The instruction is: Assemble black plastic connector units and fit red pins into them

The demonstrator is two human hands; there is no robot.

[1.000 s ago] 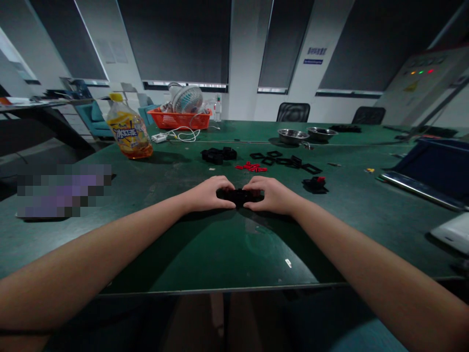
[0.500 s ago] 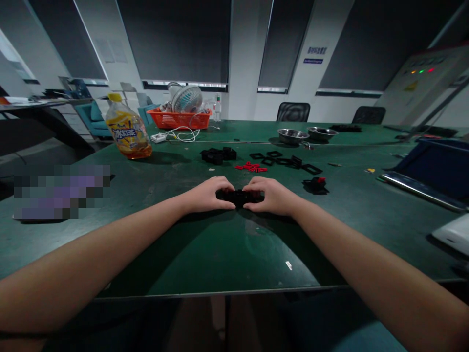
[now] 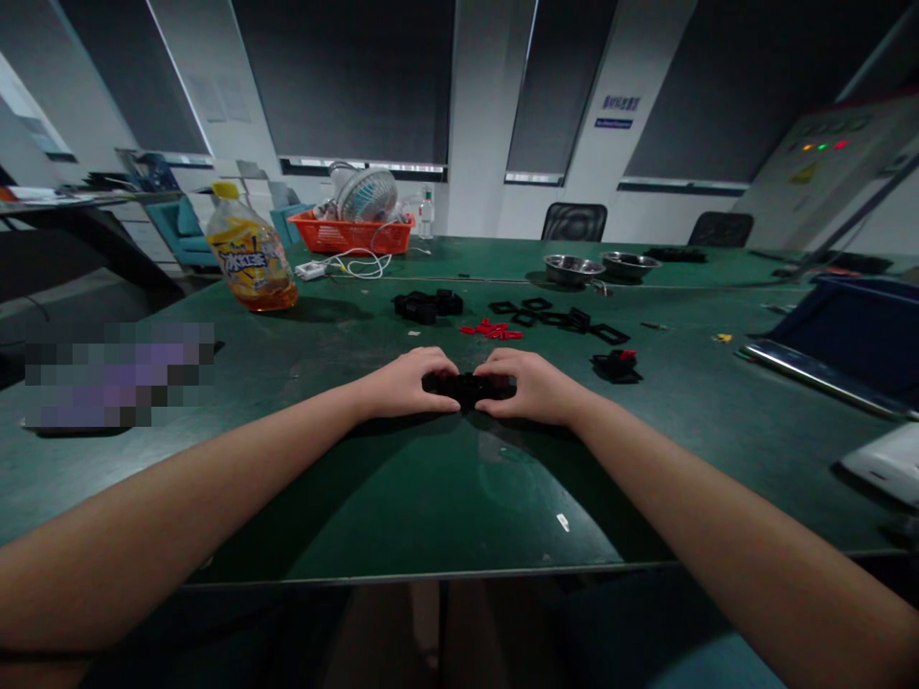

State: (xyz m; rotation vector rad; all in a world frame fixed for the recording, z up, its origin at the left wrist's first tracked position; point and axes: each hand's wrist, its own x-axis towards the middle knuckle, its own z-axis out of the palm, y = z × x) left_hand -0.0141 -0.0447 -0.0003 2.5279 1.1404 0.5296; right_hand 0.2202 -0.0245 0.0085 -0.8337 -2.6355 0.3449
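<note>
Head view: black part lengthwise left-right

head cam | worn | faces forward-down | near green table

Tabletop: green, matt, looks like a rubbery mat, scuffed w/ pale dusty marks (dull sheen near the front edge). Black part, gripped btw. left hand and right hand: matt black plastic. Black blocks and thin black frames: same matt plastic. Small red pieces: plastic, slight gloss. Bottle: clear glossy plastic, printed film label. Bowls: bare metal, shiny, prob. stainless. Basket: orange plastic mesh. Cable: smooth white plastic.
</note>
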